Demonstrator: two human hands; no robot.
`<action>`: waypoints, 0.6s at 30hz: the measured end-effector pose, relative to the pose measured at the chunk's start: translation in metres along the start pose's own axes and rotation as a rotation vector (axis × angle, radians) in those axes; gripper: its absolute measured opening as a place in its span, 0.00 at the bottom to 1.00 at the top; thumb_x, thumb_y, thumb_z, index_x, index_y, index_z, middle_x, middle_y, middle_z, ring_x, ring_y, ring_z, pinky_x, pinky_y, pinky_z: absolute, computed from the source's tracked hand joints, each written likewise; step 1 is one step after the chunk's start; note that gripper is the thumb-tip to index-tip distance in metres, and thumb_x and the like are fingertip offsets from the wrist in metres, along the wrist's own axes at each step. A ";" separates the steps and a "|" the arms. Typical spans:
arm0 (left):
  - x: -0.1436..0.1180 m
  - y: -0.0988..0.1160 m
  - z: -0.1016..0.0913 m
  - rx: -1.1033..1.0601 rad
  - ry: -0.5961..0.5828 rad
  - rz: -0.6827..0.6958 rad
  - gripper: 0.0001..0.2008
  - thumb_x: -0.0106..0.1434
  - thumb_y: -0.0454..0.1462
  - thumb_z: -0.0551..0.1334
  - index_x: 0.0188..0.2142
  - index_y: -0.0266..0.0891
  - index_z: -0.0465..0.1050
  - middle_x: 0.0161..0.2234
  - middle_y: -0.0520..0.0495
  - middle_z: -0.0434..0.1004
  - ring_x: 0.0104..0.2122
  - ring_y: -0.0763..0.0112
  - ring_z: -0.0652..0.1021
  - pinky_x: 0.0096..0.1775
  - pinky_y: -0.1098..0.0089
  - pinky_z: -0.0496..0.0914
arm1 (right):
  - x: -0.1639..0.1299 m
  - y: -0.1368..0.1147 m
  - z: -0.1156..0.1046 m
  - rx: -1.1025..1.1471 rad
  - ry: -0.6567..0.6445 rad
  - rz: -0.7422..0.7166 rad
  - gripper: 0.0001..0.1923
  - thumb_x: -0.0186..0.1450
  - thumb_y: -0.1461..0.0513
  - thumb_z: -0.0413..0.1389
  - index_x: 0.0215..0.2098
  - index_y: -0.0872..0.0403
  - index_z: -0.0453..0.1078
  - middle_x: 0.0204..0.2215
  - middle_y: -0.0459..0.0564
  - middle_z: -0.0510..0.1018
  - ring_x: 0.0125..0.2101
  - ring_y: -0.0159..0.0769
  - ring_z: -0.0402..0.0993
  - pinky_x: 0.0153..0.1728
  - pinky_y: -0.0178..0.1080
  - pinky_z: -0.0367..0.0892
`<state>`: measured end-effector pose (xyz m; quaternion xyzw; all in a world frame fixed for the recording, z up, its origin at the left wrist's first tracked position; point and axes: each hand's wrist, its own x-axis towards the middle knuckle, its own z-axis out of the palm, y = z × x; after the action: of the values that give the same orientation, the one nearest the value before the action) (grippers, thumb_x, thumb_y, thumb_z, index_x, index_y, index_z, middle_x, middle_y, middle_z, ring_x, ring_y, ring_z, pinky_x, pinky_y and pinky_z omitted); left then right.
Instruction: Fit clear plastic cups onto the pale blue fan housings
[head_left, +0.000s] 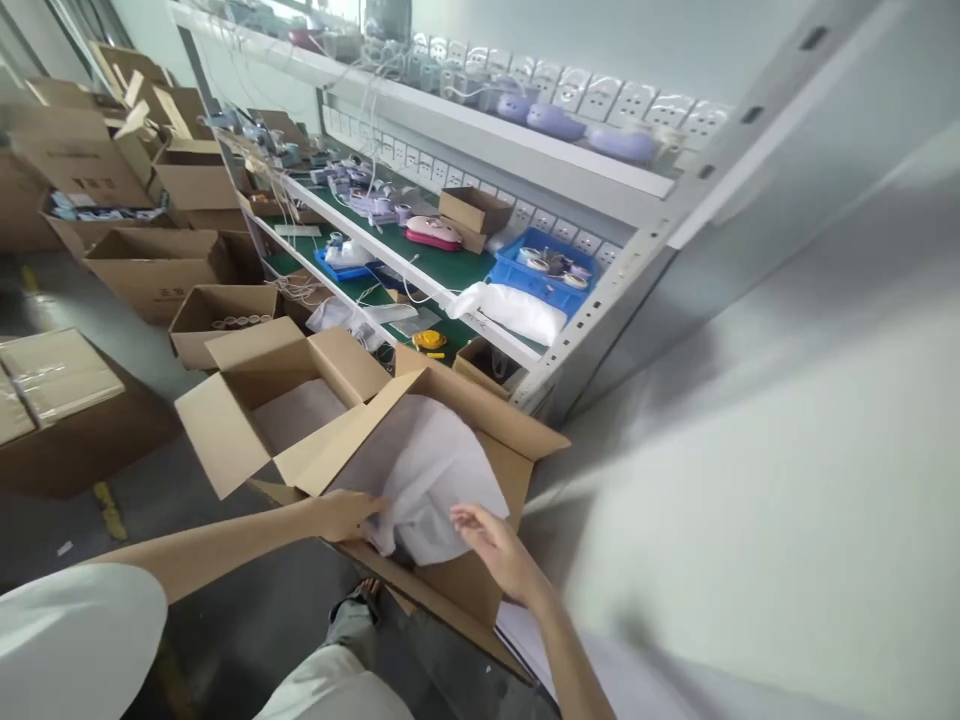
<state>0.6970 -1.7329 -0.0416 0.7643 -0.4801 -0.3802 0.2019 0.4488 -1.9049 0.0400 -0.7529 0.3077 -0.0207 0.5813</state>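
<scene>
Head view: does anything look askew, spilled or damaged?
Slightly askew: the white sheet bows up in the near box instead of lying flat. Cables straggle untidily over the upper shelf edge. No spill stands out.

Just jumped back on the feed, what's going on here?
A person has both hands at a white sheet in an open cardboard box. The left hand is at the sheet's near left edge, though its grip is unclear; the right hand is open by the other side, contact hard to tell. Another open box stands to the left with a pale sheet inside, and a loaded shelving unit stands behind.
</scene>
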 end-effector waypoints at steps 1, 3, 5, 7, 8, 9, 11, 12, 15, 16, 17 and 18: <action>0.000 -0.004 -0.011 0.034 -0.009 0.028 0.19 0.55 0.36 0.66 0.48 0.44 0.72 0.50 0.44 0.74 0.50 0.57 0.73 0.54 0.58 0.64 | 0.032 0.004 0.011 -0.027 0.029 0.042 0.10 0.60 0.59 0.59 0.41 0.52 0.73 0.43 0.52 0.77 0.47 0.42 0.71 0.51 0.44 0.63; 0.001 -0.012 -0.033 0.091 0.037 0.061 0.23 0.52 0.32 0.65 0.49 0.46 0.72 0.57 0.46 0.68 0.60 0.53 0.63 0.61 0.58 0.53 | 0.082 0.022 0.030 -0.077 0.144 0.145 0.12 0.61 0.61 0.58 0.44 0.54 0.71 0.49 0.55 0.73 0.52 0.44 0.66 0.55 0.49 0.59; 0.004 -0.018 -0.050 0.147 0.098 0.056 0.24 0.51 0.29 0.63 0.49 0.45 0.72 0.62 0.49 0.60 0.65 0.52 0.52 0.64 0.57 0.40 | 0.111 0.046 0.041 -0.104 0.230 0.239 0.16 0.64 0.59 0.55 0.50 0.55 0.67 0.53 0.54 0.68 0.53 0.45 0.65 0.54 0.54 0.60; 0.004 -0.022 -0.062 0.193 0.141 0.029 0.27 0.51 0.26 0.59 0.50 0.45 0.71 0.65 0.51 0.55 0.66 0.52 0.48 0.64 0.55 0.35 | 0.125 0.066 0.049 -0.111 0.253 0.300 0.18 0.66 0.57 0.53 0.52 0.55 0.64 0.54 0.54 0.67 0.51 0.44 0.66 0.51 0.54 0.63; 0.004 -0.024 -0.067 0.212 0.159 0.008 0.30 0.51 0.24 0.57 0.53 0.45 0.69 0.66 0.51 0.51 0.66 0.52 0.47 0.64 0.55 0.37 | 0.128 0.073 0.054 -0.111 0.241 0.310 0.18 0.66 0.57 0.53 0.53 0.55 0.64 0.53 0.54 0.68 0.51 0.44 0.67 0.51 0.54 0.63; 0.003 -0.025 -0.072 0.228 0.179 -0.021 0.33 0.51 0.23 0.55 0.56 0.44 0.66 0.67 0.51 0.46 0.66 0.51 0.47 0.64 0.54 0.40 | 0.131 0.077 0.062 -0.110 0.214 0.306 0.18 0.66 0.56 0.53 0.53 0.55 0.64 0.53 0.54 0.68 0.51 0.44 0.67 0.51 0.54 0.64; 0.001 -0.030 -0.083 0.249 0.213 -0.101 0.40 0.51 0.22 0.53 0.63 0.43 0.53 0.68 0.46 0.41 0.64 0.50 0.53 0.61 0.54 0.51 | 0.137 0.079 0.085 -0.108 0.117 0.257 0.19 0.67 0.56 0.53 0.54 0.54 0.64 0.54 0.54 0.67 0.52 0.44 0.67 0.51 0.53 0.64; 0.000 -0.033 -0.089 0.255 0.221 -0.151 0.42 0.51 0.23 0.53 0.65 0.43 0.47 0.67 0.43 0.44 0.62 0.49 0.58 0.58 0.55 0.57 | 0.141 0.076 0.100 -0.109 0.048 0.218 0.19 0.67 0.57 0.52 0.54 0.55 0.63 0.54 0.55 0.67 0.51 0.44 0.67 0.50 0.53 0.65; 0.000 -0.045 -0.110 0.264 0.221 -0.303 0.39 0.55 0.26 0.52 0.65 0.39 0.45 0.59 0.36 0.63 0.51 0.50 0.73 0.48 0.59 0.69 | 0.156 0.063 0.146 -0.156 -0.199 0.075 0.19 0.67 0.57 0.52 0.54 0.55 0.63 0.51 0.54 0.71 0.46 0.40 0.72 0.45 0.48 0.70; 0.001 -0.050 -0.117 0.269 0.222 -0.347 0.36 0.56 0.27 0.52 0.64 0.39 0.48 0.56 0.36 0.67 0.49 0.52 0.75 0.46 0.60 0.70 | 0.160 0.059 0.156 -0.195 -0.274 0.025 0.18 0.67 0.57 0.53 0.53 0.55 0.64 0.49 0.53 0.72 0.44 0.39 0.73 0.44 0.47 0.71; 0.002 -0.054 -0.122 0.275 0.226 -0.387 0.32 0.58 0.27 0.52 0.63 0.38 0.51 0.54 0.36 0.70 0.48 0.53 0.76 0.45 0.61 0.71 | 0.163 0.056 0.162 -0.243 -0.335 -0.025 0.17 0.67 0.57 0.53 0.51 0.55 0.66 0.47 0.52 0.73 0.43 0.38 0.73 0.43 0.46 0.71; 0.003 -0.058 -0.125 0.280 0.230 -0.422 0.29 0.60 0.29 0.52 0.62 0.37 0.54 0.53 0.36 0.71 0.48 0.55 0.76 0.45 0.61 0.71 | 0.165 0.054 0.163 -0.309 -0.376 -0.072 0.16 0.66 0.57 0.54 0.50 0.55 0.67 0.47 0.52 0.74 0.43 0.38 0.73 0.44 0.47 0.71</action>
<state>0.8287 -1.7161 -0.0031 0.9060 -0.3322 -0.2545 0.0640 0.6219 -1.8524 -0.1149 -0.8340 0.1664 0.1463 0.5053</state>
